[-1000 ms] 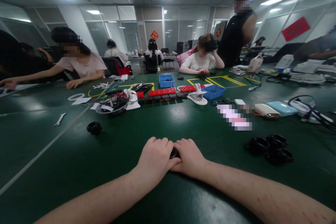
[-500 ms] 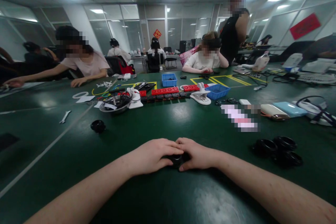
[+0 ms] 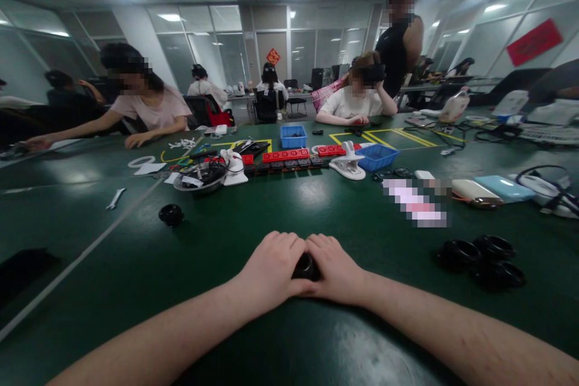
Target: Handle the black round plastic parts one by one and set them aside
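Low on tabletop (image 3: 226, 325), left hand (image 3: 270, 270) and right hand (image 3: 338, 270) pressing together, small black round part (image 3: 305, 266) lying between them, equally near both. Fingers of both hands curling closed around it from opposite sides. Part mostly hidden; axis unclear.

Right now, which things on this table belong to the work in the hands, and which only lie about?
In hand: left hand, right hand, black round part gripped between them; probably the black rings too.
Lying about: wrench, red power strips, blue basket, white clamp, power bank.
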A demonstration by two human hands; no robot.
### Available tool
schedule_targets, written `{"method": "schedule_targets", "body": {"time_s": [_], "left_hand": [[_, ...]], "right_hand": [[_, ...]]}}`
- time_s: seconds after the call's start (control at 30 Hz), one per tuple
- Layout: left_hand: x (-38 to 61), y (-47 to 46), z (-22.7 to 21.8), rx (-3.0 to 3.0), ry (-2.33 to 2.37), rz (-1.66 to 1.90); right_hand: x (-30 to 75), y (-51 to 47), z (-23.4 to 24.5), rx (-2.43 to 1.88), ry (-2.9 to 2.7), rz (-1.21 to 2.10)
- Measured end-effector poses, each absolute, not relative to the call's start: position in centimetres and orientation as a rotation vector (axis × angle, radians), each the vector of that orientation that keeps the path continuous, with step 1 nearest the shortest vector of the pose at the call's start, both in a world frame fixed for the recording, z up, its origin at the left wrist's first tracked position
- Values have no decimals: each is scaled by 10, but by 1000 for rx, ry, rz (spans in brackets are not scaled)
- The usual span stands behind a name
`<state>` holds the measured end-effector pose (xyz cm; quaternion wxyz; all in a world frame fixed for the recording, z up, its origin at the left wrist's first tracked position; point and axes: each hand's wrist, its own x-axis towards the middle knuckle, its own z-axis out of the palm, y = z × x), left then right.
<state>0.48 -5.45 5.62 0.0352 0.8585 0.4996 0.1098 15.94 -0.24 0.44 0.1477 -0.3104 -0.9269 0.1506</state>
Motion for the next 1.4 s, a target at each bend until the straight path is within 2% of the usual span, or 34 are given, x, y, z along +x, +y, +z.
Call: {"method": "schedule_targets", "body": {"time_s": [0.13, 0.23, 0.47, 0.83, 1.1, 1.27, 1.4], "left_hand": [[-12, -51, 70, 2679, 1118, 306], [-19, -50, 77, 2672, 989, 232], [-18, -47, 70, 2614, 1009, 276], [7, -53, 49, 2573, 1689, 381], [-11, -47, 62, 2548, 1069, 377], [-15, -47, 67, 2512, 936, 341], [-13, -46, 64, 2558, 1009, 339]], "right_hand": [[168, 15, 9, -606, -2667, 776], [169, 22, 10, -563, -2688, 851], [163, 9, 12, -833, -2621, 800], [152, -6, -2, -1163, -2504, 443], [172, 22, 19, -558, -2770, 906], [174, 24, 24, -559, -2837, 889], [169, 17, 19, -664, -2770, 851]]}}
